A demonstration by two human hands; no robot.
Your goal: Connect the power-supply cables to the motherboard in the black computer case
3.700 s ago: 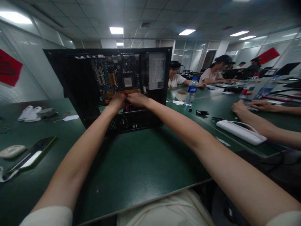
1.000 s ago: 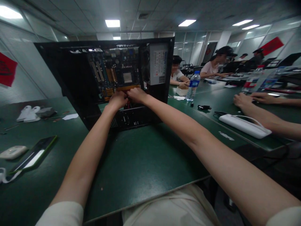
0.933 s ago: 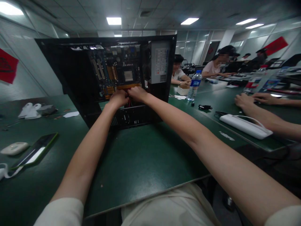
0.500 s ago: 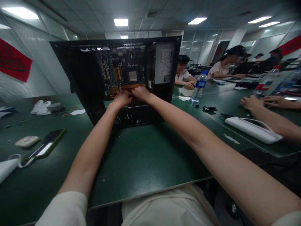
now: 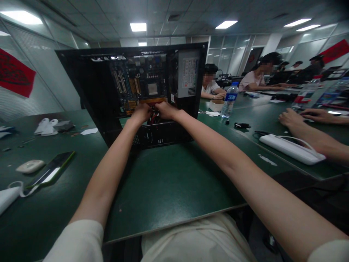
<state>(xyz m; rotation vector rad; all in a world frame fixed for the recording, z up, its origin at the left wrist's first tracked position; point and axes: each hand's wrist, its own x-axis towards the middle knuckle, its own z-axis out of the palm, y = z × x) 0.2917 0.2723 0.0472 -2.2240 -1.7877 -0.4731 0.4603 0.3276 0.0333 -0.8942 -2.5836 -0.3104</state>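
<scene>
An open black computer case [image 5: 81,78] stands on the green table [image 5: 169,182], its inside facing me. Both my hands reach into its lower middle, just below the motherboard [image 5: 142,78]. My left hand [image 5: 141,112] has its fingers curled inward beside some thin red and dark cables [image 5: 155,119]. Close by on the right, my right hand [image 5: 165,110] pinches with thumb and finger by the same cables. What lies between the fingertips is too dark and small to make out. A metal power supply [image 5: 188,72] fills the case's upper right.
Left on the table lie a phone [image 5: 51,169], a pale rounded object [image 5: 30,166] and a grey object [image 5: 64,125]. To the right are a water bottle [image 5: 230,100], a small open box [image 5: 216,105], a white power strip [image 5: 291,149] and another person's hands [image 5: 291,118].
My right hand has shifted slightly right, so the gap between my hands is wider and more of the red cables shows. The case stands where it was.
</scene>
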